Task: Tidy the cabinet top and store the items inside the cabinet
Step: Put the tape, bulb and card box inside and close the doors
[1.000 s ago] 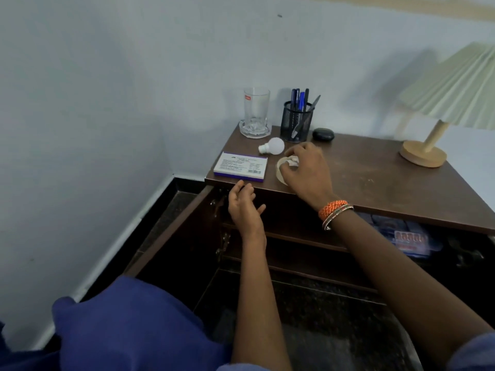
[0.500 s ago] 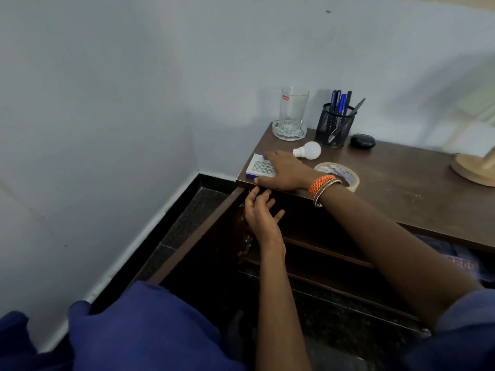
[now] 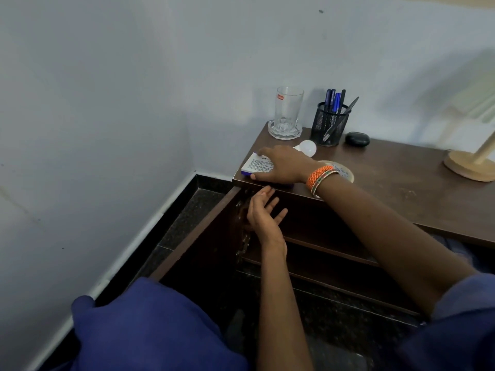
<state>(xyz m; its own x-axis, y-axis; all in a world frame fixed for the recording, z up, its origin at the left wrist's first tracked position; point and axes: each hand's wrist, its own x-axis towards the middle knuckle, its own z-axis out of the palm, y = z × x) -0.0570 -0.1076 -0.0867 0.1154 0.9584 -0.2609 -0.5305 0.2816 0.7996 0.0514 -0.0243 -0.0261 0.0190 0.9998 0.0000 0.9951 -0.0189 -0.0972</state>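
Door (image 3: pixel 198 236) of the cabinet stands swung open at my nine o'clock, its edge running toward the wall corner; dark shelves show inside. Left hand (image 3: pixel 263 212) hovers palm-up just under the top's front lip, fingers loosely spread, holding nothing. Right hand (image 3: pixel 284 167) lies over the white-and-purple box (image 3: pixel 254 166) at the top's left front corner, fingers stretched across it and thumb at its near edge; whether that is a true pinch or a flat press I cannot tell. Box sits right at the corner of the cabinet top (image 3: pixel 396 183). Risk as I judge it: a slide toward the lip could tip the box past the waiting palm to the floor. Bulb (image 3: pixel 308 148) lies just behind my right hand at twelve o'clock and would roll if knuckles brush it. Tape roll (image 3: pixel 345 172) sits under the wrist; glass (image 3: pixel 288 113), pen holder (image 3: pixel 330 124) and black case (image 3: pixel 357 139) line the wall. Lamp base (image 3: pixel 468 166) at two o'clock, well apart. Open room: bare top to the right, shelf space below.
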